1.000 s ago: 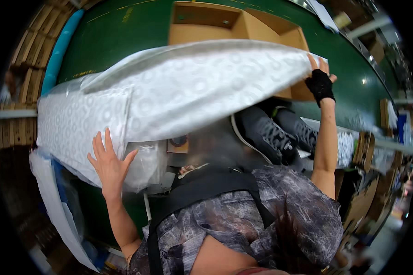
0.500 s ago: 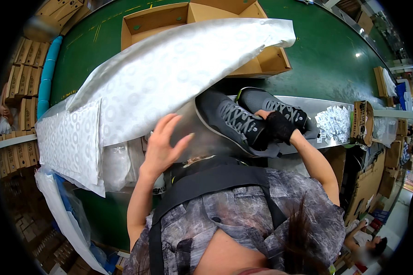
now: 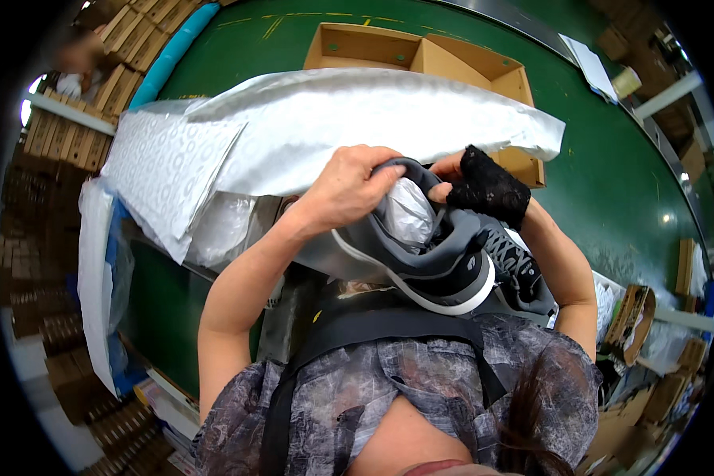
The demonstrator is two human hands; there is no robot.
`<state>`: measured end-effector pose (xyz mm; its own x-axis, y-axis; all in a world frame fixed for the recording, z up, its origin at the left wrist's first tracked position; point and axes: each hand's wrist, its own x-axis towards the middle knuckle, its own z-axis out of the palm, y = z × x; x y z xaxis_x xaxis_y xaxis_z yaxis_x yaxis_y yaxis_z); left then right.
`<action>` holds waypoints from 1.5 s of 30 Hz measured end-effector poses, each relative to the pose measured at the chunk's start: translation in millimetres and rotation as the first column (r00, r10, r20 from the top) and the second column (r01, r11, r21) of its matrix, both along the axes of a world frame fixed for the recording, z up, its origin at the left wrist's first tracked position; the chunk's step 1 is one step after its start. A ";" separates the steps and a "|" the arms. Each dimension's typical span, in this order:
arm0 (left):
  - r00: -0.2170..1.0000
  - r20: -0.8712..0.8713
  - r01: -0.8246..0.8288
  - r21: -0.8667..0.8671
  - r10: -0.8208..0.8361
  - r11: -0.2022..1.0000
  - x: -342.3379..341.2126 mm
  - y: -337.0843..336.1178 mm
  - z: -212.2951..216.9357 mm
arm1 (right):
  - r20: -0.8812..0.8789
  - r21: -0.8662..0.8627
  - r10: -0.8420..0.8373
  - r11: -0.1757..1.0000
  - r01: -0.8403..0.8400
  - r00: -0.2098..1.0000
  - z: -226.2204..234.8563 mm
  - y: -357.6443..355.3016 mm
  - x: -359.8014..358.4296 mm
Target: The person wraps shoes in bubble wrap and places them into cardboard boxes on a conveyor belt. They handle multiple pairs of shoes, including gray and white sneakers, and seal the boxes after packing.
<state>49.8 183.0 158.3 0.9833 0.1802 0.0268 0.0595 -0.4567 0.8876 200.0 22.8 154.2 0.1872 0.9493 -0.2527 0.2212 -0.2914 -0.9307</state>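
A grey sneaker with a white sole is held close to my body, its heel turned toward me. My left hand pinches the padded upper edge of its opening. On the opposite side, my right hand, in a black fingerless lace glove, grips the opening's edge with thumb and fingers. Crumpled white paper fills the inside between both hands. The second grey sneaker lies to the right, laces showing, partly hidden by the first sneaker and my right forearm.
Beyond my hands, a white patterned paper sheet drapes over an open brown shoebox on the green table. More patterned sheets and clear plastic lie left. A small carton stands right; stacked boxes line the far left.
My left hand, open and empty before, has closed on the sneaker's opening. The sneaker has turned heel toward me, exposing its stuffing. My right hand has shifted to its edge. The view has swung.
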 end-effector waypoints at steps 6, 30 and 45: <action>0.933 0.245 -0.333 0.306 0.264 0.892 -48.2 -0.6 10.2 | 0.029 0.042 0.185 0.982 -0.186 0.982 11.0 26.5 -5.8; 0.965 0.255 -0.191 0.497 0.068 0.847 -51.2 -97.7 -123.1 | 0.485 -0.222 0.643 0.746 -0.628 0.592 -96.4 -17.8 -7.5; 0.826 -0.018 -0.207 0.920 0.564 0.332 -111.8 66.0 -90.6 | -0.639 -0.375 -0.526 0.850 0.370 0.561 -156.0 -16.3 15.2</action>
<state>-61.9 249.0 67.7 0.7885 0.5942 0.1590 0.6097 -0.7892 -0.0739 215.2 6.5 -1.8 0.2688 0.7148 -0.6456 -0.6726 -0.3405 -0.6570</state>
